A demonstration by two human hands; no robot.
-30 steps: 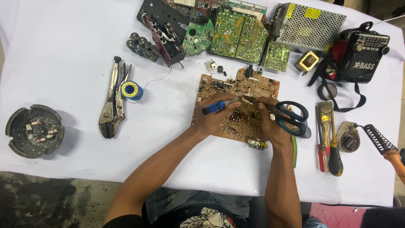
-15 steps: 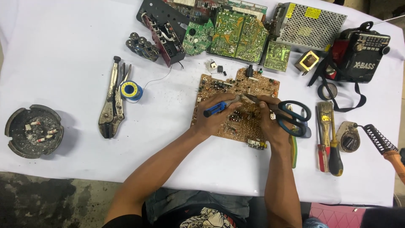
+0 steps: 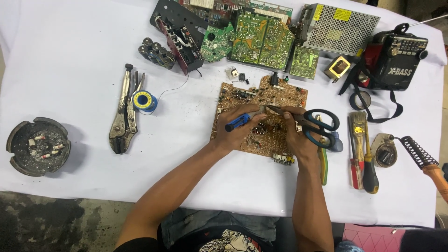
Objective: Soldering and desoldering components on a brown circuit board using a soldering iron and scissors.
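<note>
Roughly centred: work sits mid-table.
Surface: white cloth-covered table, dusty with dark specks; grey stained floor at near edge.
Board: brown rectangular circuit board lies flat at centre, under both hands.
Left hand: left hand closed around a blue-handled screwdriver, tip pointing right onto the board.
Right hand: right hand clamped on black-handled scissors, blades reaching left to meet the screwdriver tip.
Left side: grey locking pliers, blue solder spool, round ashtray.
Far side: green circuit boards.
Right side: black portable radio, soldering iron.
</note>
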